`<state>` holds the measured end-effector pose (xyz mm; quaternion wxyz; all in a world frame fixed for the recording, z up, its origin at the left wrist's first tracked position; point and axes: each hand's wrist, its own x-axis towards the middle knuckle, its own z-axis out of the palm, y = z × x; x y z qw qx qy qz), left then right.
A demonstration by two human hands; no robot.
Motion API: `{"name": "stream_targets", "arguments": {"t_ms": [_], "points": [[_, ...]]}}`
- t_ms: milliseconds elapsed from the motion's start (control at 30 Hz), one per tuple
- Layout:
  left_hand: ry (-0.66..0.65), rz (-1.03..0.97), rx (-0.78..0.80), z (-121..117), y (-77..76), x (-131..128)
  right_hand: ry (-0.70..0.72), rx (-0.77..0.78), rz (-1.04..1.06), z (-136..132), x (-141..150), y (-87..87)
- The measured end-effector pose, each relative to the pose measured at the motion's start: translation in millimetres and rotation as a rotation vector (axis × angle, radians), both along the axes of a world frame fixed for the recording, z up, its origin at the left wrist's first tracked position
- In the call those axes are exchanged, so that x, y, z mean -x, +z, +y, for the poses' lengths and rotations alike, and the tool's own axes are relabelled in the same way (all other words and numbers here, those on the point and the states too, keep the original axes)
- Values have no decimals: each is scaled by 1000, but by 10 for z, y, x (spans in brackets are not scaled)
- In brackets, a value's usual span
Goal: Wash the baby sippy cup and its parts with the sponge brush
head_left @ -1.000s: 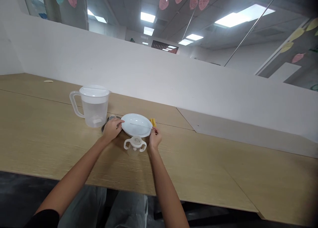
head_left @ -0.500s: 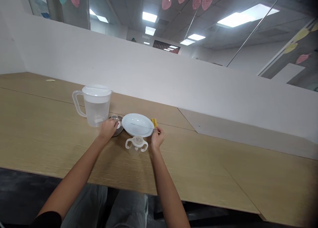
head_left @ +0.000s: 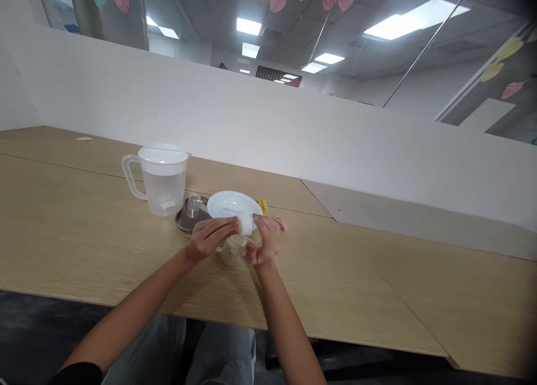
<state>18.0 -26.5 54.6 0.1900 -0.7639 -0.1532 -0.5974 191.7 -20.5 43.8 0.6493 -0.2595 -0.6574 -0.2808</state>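
See one pale scrap [head_left: 84, 139] near the back-left corner of the table [head_left: 356, 295]. Next, clear plastic jug [head_left: 163, 189], white lid on, upright toward the back edge, handle facing the left edge. Just beside it, round dark metal dish [head_left: 183, 222] with small clear dome [head_left: 193, 202] on top.

Holding white cap [head_left: 244, 224] in left hand [head_left: 211, 237]: fingers nearly straight, narrow, tips on the cap's left side, thumb hidden. Short round cap, plain white, raised just over the cup. Clear cup [head_left: 230, 256] upright between bowl and front edge: see-through body, white top, handles mostly covered; can't tell contents. White shallow bowl [head_left: 226, 200] behind it, farther from front edge.

Right hand [head_left: 266, 239] blurred, thumb and fingers spread around cap and cup top; can't tell whether gripping either. Yellow item [head_left: 263, 205] past the bowl's right rim, partly hidden.

Count: one scrap, one jug, one dish, one dome, one cap, one cup, one bowl, two hands. Can't count yellow parts.
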Motion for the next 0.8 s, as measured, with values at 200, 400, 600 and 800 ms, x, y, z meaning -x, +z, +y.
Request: {"name": "stream_targets", "arguments": {"t_ms": [200, 400, 600, 800], "points": [[-32, 35, 76, -35, -121, -74, 185, 11, -94, 85, 36, -97], [-76, 106, -22, 6, -123, -61, 135, -4, -94, 56, 7, -118], [-117, 274, -134, 90, -54, 31, 189, 69, -8, 5, 34, -87], [-65, 300, -235, 120, -28, 35, 200, 157, 51, -48, 53, -40]]}}
